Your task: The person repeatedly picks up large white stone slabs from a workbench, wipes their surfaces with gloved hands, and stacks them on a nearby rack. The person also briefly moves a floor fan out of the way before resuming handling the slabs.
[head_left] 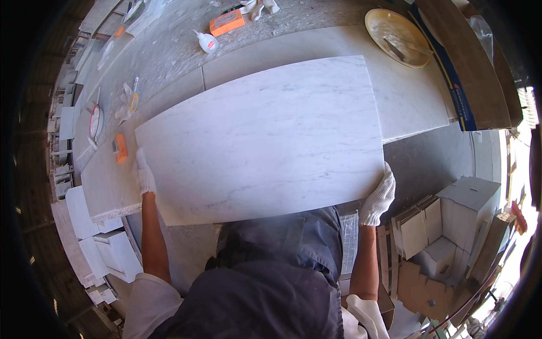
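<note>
A large white marble slab (pixel 265 141) with faint grey veins lies across the middle of the view, its near edge close to my body. My left hand (pixel 145 176), in a white knit glove, grips its left edge. At the slab's right edge, near the front corner, my right hand (pixel 379 198) holds on in a matching glove. The slab hides some of the fingers of both hands. Beneath and beyond it is the pale stone worktop (pixel 316 42), with a straight seam showing past the slab's far edge.
Left of the slab lie an orange block (pixel 121 148) and a roll of tape (pixel 134 103). Farther off are a white squeeze bottle (pixel 207 42), an orange box (pixel 227 22) and gloves (pixel 259 7). A yellow bowl (pixel 389 28) and cardboard box (pixel 480 73) stand far right. Cartons (pixel 466 206) sit lower right.
</note>
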Motion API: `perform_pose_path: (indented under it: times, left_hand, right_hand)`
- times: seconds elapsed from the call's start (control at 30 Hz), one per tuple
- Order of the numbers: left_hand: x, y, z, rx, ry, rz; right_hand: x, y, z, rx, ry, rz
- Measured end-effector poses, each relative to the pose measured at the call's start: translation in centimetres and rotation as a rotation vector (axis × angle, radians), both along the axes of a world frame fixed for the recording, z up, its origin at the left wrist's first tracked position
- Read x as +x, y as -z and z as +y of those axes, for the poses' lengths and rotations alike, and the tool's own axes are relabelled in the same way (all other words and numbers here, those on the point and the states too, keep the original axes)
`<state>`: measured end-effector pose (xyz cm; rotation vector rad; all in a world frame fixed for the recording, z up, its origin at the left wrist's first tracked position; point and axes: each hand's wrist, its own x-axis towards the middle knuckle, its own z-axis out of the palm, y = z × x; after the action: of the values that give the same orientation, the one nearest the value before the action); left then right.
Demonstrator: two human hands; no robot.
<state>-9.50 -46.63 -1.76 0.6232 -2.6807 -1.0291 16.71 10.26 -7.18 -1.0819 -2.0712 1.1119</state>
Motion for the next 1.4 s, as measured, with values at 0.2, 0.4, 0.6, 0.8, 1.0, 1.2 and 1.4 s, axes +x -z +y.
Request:
perform_pose_path:
  times: [0.2,0.4,0.6,0.8,1.0,1.2,1.4]
  left_hand:
    - [0.3,-1.0,1.0,-0.123,0.009,-0.002]
    - [0.5,-1.6,2.1,-0.053,-0.017,-0.023]
    - [0.4,-1.4,1.1,-0.064,0.003,-0.013]
    - [0.0,-0.5,0.3,-0.045,0.028,0.010]
    - [0.4,-0.7,0.8,0.029,-0.002,-0.014]
    - [0.2,-0.8,1.1,0.118,0.074,0.015]
    - [1.1,-2.0,2.8,-0.083,-0.098,-0.046]
  right_hand:
    - [0.1,0.0,0.0,0.101,0.000,-0.032]
    - [0.3,-0.5,0.2,0.090,-0.041,-0.085]
    - [-0.4,-6.5,1.8,0.715,-0.137,-0.478]
    - [-8.2,-8.7,-7.5,0.733,-0.894,-0.286]
    - [-15.5,-8.8,-8.5,0.748,-1.002,-0.163]
    - [-19.0,-8.7,0.5,0.901,-0.544,-0.319]
    - [-19.6,-8.3,0.9,0.877,-0.529,-0.386]
